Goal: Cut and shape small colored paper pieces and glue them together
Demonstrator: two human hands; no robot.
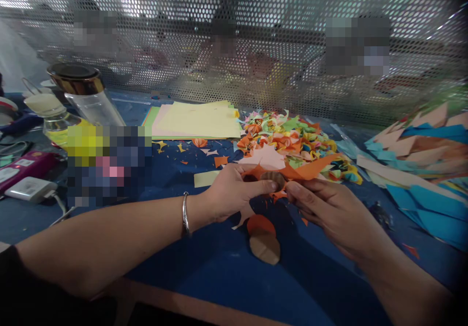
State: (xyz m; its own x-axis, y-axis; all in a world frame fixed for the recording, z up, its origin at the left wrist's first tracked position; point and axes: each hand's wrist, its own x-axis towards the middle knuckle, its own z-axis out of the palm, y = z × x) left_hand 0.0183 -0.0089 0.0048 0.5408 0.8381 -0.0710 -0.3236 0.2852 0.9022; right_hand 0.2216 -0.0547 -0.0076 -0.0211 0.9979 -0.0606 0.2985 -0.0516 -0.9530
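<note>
My left hand (237,189), a silver bangle at its wrist, is closed with the thumb pressing a small round brown piece (273,180) against a sheet of orange paper (310,169). My right hand (321,201) pinches the same orange paper near its lower edge, thumb against the fingers; the fingertips of both hands are partly hidden. Below them on the blue tabletop, an orange paper disc (261,224) lies partly under a scalloped brown paper disc (265,247). Beside my left hand rests a pale pink paper offcut (244,214) with pointed ends.
Behind my hands lie a paper stack (197,121) and a heap of colourful paper scraps (288,131). Folded blue and peach paper (431,204) fills the right. A glass bottle (93,104), a white charger (31,189) and cables stand left. A perforated metal screen (175,38) closes the back.
</note>
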